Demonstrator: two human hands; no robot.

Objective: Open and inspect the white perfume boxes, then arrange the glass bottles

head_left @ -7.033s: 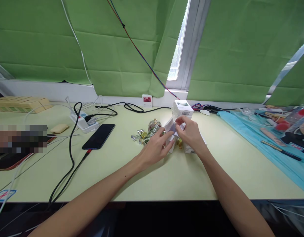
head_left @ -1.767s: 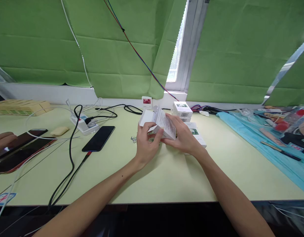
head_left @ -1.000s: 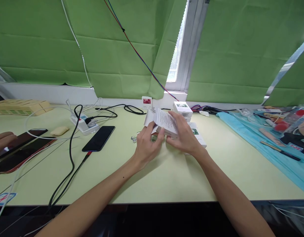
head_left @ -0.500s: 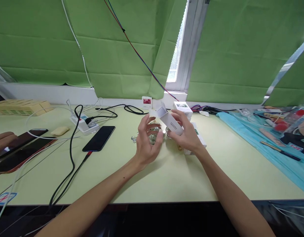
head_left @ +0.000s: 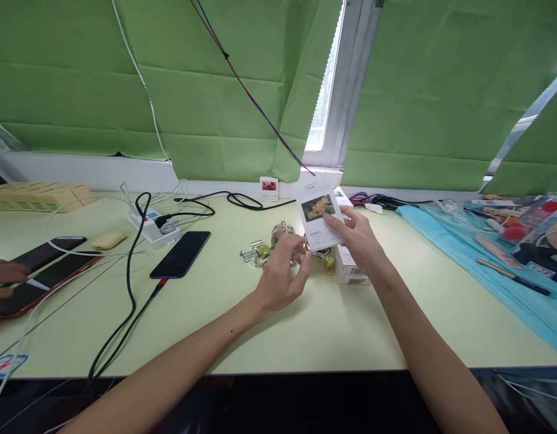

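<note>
My right hand (head_left: 362, 241) grips a small white box (head_left: 318, 232) by its right side, with the thumb lying across the front. A yellow flower picture on the box faces me, and its top flap stands up. Just left of the box's lower edge is my left hand (head_left: 282, 271); its fingers are curled, with the thumb apart and nothing visible between them. Shiny gold and silver metal trinkets (head_left: 255, 250) lie beyond and beside the left hand, which partly covers them. White boxes (head_left: 351, 271) are stacked behind my right hand, partly hidden.
A phone (head_left: 181, 254) on a cable lies left, near a power strip (head_left: 155, 229). Another person's hand (head_left: 5, 278) is over phones at far left. A small picture box (head_left: 269, 188) stands at the back. Blue sheeting (head_left: 468, 253) with a pen (head_left: 512, 276) covers the right side.
The white box has turned upright, its flower picture now facing me. My left hand has moved slightly right and lower, uncovering more trinkets. The other person's hand has shifted over the phones.
</note>
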